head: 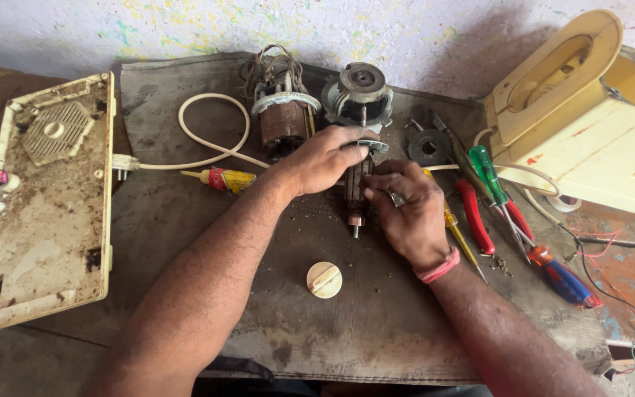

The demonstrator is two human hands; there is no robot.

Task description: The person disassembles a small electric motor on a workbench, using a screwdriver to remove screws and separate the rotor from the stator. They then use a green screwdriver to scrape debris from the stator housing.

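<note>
Grimy dark mat [185, 213] over workbench, speckled wall behind. Motor rotor [355, 192] held at mat's centre, shaft pointing toward body: left hand [323, 159] clamped over top end, fingers curled together; right hand [406, 206] pinching its side, fingers bunched, steadying it. Round cream knob [324, 279] lying just below, apart. Screwdrivers [488, 175] and red pliers [473, 215] crowding right side; dirty cream base plate [38, 220] along left edge; open mat toward near edge.

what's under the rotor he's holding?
Under the rotor, held between left hand and right hand, lies the dark, dusty mat. Its shaft tip points toward a round cream knob. The hands cover the mat beside it.
</note>
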